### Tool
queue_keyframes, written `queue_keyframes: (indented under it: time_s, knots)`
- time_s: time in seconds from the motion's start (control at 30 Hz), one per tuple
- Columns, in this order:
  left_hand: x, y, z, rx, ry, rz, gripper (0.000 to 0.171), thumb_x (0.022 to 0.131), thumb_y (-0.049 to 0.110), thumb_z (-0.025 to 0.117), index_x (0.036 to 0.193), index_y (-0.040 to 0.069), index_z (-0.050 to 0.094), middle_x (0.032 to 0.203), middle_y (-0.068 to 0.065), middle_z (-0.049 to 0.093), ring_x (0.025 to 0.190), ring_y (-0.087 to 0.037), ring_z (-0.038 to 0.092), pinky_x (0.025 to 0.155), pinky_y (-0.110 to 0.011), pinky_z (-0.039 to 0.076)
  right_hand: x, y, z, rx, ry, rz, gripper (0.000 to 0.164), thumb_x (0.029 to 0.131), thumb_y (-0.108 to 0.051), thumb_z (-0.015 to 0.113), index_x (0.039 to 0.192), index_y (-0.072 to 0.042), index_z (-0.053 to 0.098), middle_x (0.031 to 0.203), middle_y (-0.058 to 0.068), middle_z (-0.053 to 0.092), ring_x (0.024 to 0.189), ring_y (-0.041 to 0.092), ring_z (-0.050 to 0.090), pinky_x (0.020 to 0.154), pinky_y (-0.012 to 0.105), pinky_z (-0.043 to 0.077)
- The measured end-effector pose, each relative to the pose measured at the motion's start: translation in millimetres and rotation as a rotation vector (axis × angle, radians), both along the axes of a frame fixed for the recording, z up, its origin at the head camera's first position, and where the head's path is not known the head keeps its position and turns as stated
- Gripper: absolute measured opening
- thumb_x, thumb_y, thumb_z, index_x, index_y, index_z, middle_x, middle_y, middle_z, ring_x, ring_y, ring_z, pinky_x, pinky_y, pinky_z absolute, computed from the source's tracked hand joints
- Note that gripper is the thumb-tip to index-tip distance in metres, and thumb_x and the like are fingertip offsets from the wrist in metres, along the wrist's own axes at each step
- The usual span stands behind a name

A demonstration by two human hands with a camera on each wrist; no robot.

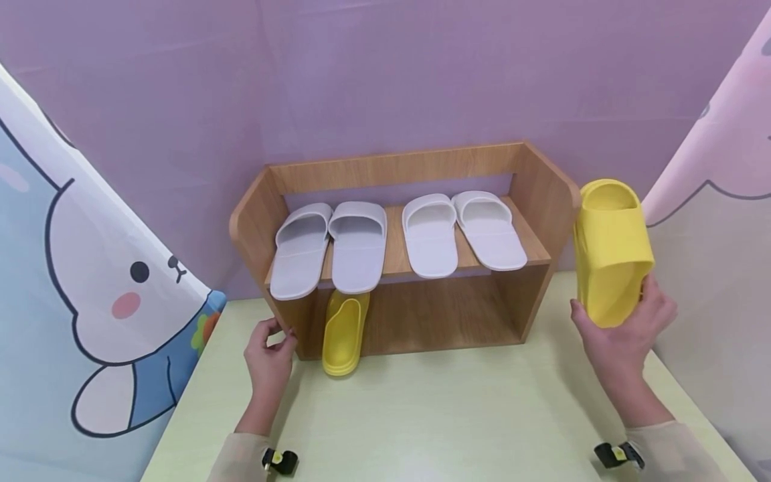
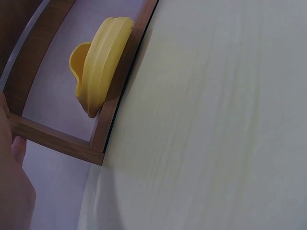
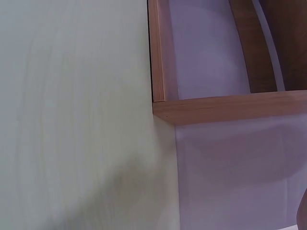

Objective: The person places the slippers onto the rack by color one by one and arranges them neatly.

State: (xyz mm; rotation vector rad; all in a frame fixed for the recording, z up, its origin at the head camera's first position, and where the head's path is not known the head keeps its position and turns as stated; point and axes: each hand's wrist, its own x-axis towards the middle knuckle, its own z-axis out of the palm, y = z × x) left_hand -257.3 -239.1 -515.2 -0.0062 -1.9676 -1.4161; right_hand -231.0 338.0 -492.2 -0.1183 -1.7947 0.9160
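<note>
My right hand (image 1: 629, 335) grips a yellow slipper (image 1: 614, 248) by its heel end, raised beside the rack's right side with the toe pointing up. My left hand (image 1: 270, 361) pinches the front edge of the left side panel of a wooden shoe rack (image 1: 446, 314); in the left wrist view, fingers show on both sides of that panel. Another yellow slipper (image 1: 345, 335) sits on the rack's bottom level at the left, its heel sticking out past the front edge. The right wrist view catches only a sliver of the right hand, and the held slipper is outside it.
On the upper shelf lie two light grey slippers (image 1: 358, 248) at the left and two whiter slippers (image 1: 430, 234) at the right, heels overhanging the edge. The rack stands on a pale table (image 1: 421, 415) against a purple cloth (image 1: 391, 80). Cartoon-printed cloths hang at both sides.
</note>
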Motion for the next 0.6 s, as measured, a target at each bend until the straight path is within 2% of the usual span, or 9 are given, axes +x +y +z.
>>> queue_keyframes:
  time_s: [0.27, 0.43, 0.6]
  knots:
    - [0.3, 0.0, -0.9, -0.003, -0.004, 0.003, 0.025, 0.089, -0.02, 0.076, 0.111, -0.008, 0.071, 0.108, -0.022, 0.073, 0.1, -0.002, 0.065, 0.072, -0.007, 0.056, -2.9, -5.1, 4.1, -0.005, 0.144, 0.03, 0.103, 0.068, -0.022, 0.092, 0.161, -0.016, 0.049, 0.146, -0.014, 0.045, 0.134, 0.013, 0.035, 0.107, 0.029, 0.03]
    - [0.2, 0.0, 0.0, 0.001, 0.008, -0.006, 0.024, 0.088, -0.02, 0.075, 0.109, -0.008, 0.071, 0.107, -0.022, 0.072, 0.099, -0.002, 0.066, 0.071, -0.008, 0.056, -0.7, -11.2, 9.3, -0.011, 0.173, 0.031, 0.1, 0.067, -0.023, 0.091, 0.159, -0.013, 0.051, 0.145, -0.013, 0.048, 0.132, 0.014, 0.036, 0.107, 0.03, 0.03]
    - [0.4, -0.1, -0.3, -0.016, -0.002, 0.003, 0.025, 0.089, -0.019, 0.076, 0.11, -0.008, 0.071, 0.108, -0.022, 0.073, 0.1, -0.002, 0.065, 0.071, -0.007, 0.056, 5.4, -18.1, 16.4, -0.043, 0.186, 0.046, 0.1, 0.066, -0.017, 0.09, 0.158, -0.012, 0.052, 0.146, -0.011, 0.049, 0.133, 0.015, 0.037, 0.108, 0.029, 0.032]
